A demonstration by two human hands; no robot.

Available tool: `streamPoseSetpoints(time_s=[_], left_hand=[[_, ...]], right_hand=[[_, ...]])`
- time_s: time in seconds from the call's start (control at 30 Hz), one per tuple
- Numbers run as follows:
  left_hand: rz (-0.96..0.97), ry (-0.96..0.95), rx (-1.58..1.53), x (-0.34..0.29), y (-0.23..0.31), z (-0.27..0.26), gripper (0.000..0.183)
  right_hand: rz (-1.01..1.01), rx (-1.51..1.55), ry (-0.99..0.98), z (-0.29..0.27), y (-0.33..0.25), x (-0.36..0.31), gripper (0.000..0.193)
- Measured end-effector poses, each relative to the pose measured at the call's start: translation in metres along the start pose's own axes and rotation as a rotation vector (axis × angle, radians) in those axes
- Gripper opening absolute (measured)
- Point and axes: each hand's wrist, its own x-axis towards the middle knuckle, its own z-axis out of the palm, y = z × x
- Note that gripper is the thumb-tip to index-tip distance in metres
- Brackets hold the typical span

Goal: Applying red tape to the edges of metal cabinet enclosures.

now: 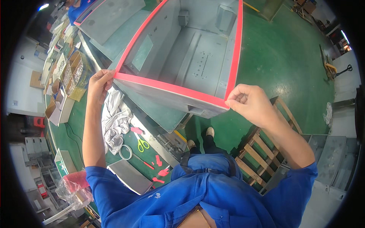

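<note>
A grey sheet-metal cabinet [173, 100] lies with its open side up in front of me, its inner wall and slotted bottom showing. Bright red tape [171, 89] runs along its rim on the near, left and right edges. At the near left corner, my left hand [99, 86] is closed in a pinch on the end of the near strip. My right hand [251, 104] pinches the same strip at the near right corner, thumb and forefinger pressed together against the rim. Between the hands the strip lies along the edge; whether all of it is stuck down I cannot tell.
On the green bench left lie a white cloth [113, 121], yellow-green scissors [142, 145], a tape roll [120, 155] and red scraps [163, 172]. Boxes of small parts [78, 74] stand farther left. Another cabinet [118, 22] and a person's blue sleeve [78, 11] are beyond. A wooden pallet [262, 152] lies right.
</note>
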Motion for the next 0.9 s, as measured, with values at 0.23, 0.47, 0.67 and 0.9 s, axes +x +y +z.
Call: streamPoseSetpoints(time_s=[0.23,0.47,0.67,0.9], left_hand=[[-0.001,0.006,0.009,0.0,0.001,0.002,0.009],[-0.026,0.034,0.039,-0.005,0.006,0.005,0.01],[-0.019,0.003,0.033,-0.003,0.008,0.006,0.011],[-0.029,0.031,0.075,-0.009,0.008,-0.002,0.015]], right_hand=[[-0.046,0.279,0.138,0.011,0.018,-0.009,0.015],[-0.017,0.578,0.137,0.024,0.027,-0.014,0.017],[-0.006,0.683,0.16,0.031,0.032,-0.013,0.021],[0.001,0.708,0.168,0.035,0.027,-0.01,0.023]])
